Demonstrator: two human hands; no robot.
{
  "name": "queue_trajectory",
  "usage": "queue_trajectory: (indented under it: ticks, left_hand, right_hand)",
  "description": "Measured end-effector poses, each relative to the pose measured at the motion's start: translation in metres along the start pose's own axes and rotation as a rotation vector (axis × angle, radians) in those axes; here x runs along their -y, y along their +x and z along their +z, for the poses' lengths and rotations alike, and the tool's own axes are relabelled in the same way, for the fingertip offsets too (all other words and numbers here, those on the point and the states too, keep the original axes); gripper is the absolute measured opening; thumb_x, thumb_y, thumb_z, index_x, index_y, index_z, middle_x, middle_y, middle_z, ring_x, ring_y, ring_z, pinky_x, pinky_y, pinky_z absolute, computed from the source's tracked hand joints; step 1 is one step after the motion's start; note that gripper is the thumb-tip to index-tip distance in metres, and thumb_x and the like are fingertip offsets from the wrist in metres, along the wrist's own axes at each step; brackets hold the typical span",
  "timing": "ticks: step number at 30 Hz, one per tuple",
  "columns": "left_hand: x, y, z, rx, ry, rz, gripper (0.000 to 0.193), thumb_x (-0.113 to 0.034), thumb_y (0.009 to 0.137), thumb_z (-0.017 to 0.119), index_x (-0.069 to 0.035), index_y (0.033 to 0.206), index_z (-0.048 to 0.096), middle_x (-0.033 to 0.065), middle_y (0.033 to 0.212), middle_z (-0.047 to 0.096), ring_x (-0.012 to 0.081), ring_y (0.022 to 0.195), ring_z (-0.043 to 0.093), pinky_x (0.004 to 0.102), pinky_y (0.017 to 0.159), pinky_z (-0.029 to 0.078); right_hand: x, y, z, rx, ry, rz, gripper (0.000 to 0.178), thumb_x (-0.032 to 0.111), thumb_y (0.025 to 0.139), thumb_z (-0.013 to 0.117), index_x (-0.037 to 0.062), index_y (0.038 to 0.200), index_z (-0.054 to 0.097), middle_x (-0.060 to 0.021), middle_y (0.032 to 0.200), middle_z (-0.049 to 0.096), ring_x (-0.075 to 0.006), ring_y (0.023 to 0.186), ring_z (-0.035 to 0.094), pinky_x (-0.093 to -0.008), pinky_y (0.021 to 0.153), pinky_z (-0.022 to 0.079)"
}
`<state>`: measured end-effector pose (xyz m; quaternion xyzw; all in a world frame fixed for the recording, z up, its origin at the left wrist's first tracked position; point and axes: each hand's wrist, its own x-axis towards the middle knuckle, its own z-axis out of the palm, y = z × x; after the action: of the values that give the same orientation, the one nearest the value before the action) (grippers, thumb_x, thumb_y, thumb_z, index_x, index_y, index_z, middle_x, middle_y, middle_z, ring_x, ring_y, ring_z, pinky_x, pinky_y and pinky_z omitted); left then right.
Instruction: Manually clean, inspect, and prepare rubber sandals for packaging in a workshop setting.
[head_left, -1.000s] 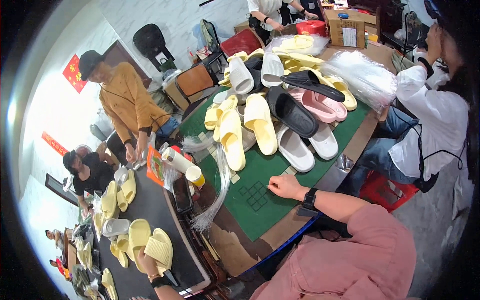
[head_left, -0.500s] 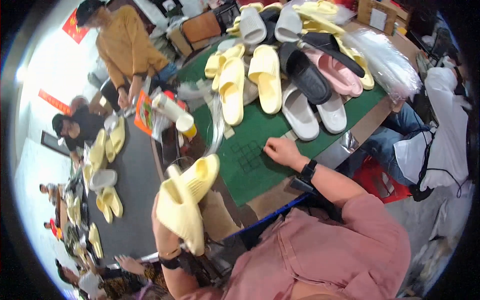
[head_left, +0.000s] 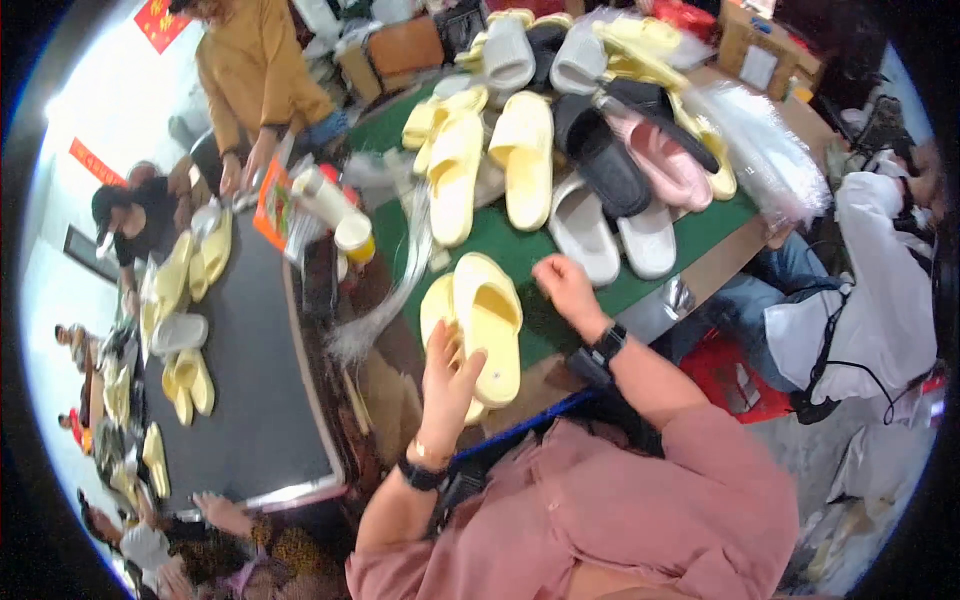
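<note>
A green cutting mat (head_left: 500, 245) covers the near tabletop, and beside it on the left lies a dark grey tabletop (head_left: 250, 400) with more yellow slippers along its far edge. On the mat's far part sits a heap of slides: pale yellow ones (head_left: 525, 160), a black one (head_left: 600, 165), pink ones (head_left: 665, 165) and white ones (head_left: 585, 230), with a bundle of clear plastic bags (head_left: 765, 150) to their right. Nearer, just above the mat's front edge, the left hand (head_left: 448, 385) holds up a pair of pale yellow slippers (head_left: 480, 330), its fingers closed around their lower end, thumb on the upper sole. The right hand (head_left: 565, 285) rests just beside the pair on the mat, fingers loosely curled and holding nothing, a black wristwatch (head_left: 607, 343) on its wrist. A white tube with a yellow cap (head_left: 335, 210) lies at the mat's left edge.
</note>
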<state>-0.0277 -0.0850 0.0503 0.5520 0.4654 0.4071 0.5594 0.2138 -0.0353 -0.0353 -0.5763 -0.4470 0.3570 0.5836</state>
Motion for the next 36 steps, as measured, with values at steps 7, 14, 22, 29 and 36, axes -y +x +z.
queue_trajectory:
  ticks: [7, 14, 22, 29, 36]
  left_hand:
    - [0.068, 0.006, -0.055, -0.246, 0.301, 0.055, 0.067, -0.021, 0.085, 0.068, 0.004, 0.139, 0.037, 0.0211, 0.133, 0.046, 0.0319, 0.127, 0.041, 0.0397, 0.107, 0.032]
    - [0.076, 0.012, -0.054, -0.186, 0.753, 0.204, 0.059, -0.008, 0.078, 0.069, 0.001, 0.132, 0.046, 0.0218, 0.120, 0.054, 0.0373, 0.112, 0.049, 0.0425, 0.096, 0.040]
    - [0.082, 0.013, -0.061, -0.285, 0.532, 0.115, 0.034, 0.000, 0.078, 0.065, 0.001, 0.112, 0.061, 0.0101, 0.087, 0.058, 0.0193, 0.072, 0.058, 0.0319, 0.066, 0.049]
    - [0.082, -0.002, -0.067, -0.246, 0.457, 0.028, 0.033, -0.001, 0.084, 0.060, 0.003, 0.117, 0.057, 0.0056, 0.085, 0.059, 0.0138, 0.072, 0.056, 0.0276, 0.066, 0.048]
    - [0.088, -0.007, -0.069, -0.226, 0.465, 0.099, 0.035, 0.000, 0.084, 0.060, 0.003, 0.118, 0.055, 0.0072, 0.091, 0.060, 0.0132, 0.076, 0.058, 0.0279, 0.067, 0.049]
  right_hand:
    - [0.047, -0.062, -0.013, 0.344, -0.277, 0.031, 0.058, 0.039, 0.081, 0.072, 0.0013, 0.121, 0.053, -0.0065, 0.065, 0.059, -0.0139, 0.056, 0.055, -0.0302, 0.054, 0.044]
    - [0.047, -0.071, 0.003, 0.366, -0.581, -0.046, 0.059, 0.038, 0.082, 0.065, 0.0030, 0.126, 0.046, -0.0170, 0.070, 0.062, -0.0359, 0.067, 0.063, -0.0441, 0.059, 0.048]
    - [0.039, -0.062, 0.018, 0.264, -0.627, -0.043, 0.042, 0.031, 0.085, 0.061, 0.0021, 0.114, 0.053, -0.0197, 0.077, 0.065, -0.0374, 0.074, 0.064, -0.0472, 0.064, 0.050]
    - [0.038, -0.058, 0.013, 0.253, -0.708, -0.050, 0.033, 0.037, 0.082, 0.064, 0.0043, 0.089, 0.063, -0.0169, 0.080, 0.067, -0.0364, 0.075, 0.064, -0.0462, 0.065, 0.050]
    - [0.038, -0.053, 0.031, 0.219, -0.761, -0.042, 0.033, 0.037, 0.079, 0.065, 0.0046, 0.081, 0.063, -0.0175, 0.073, 0.065, -0.0362, 0.072, 0.064, -0.0451, 0.062, 0.050]
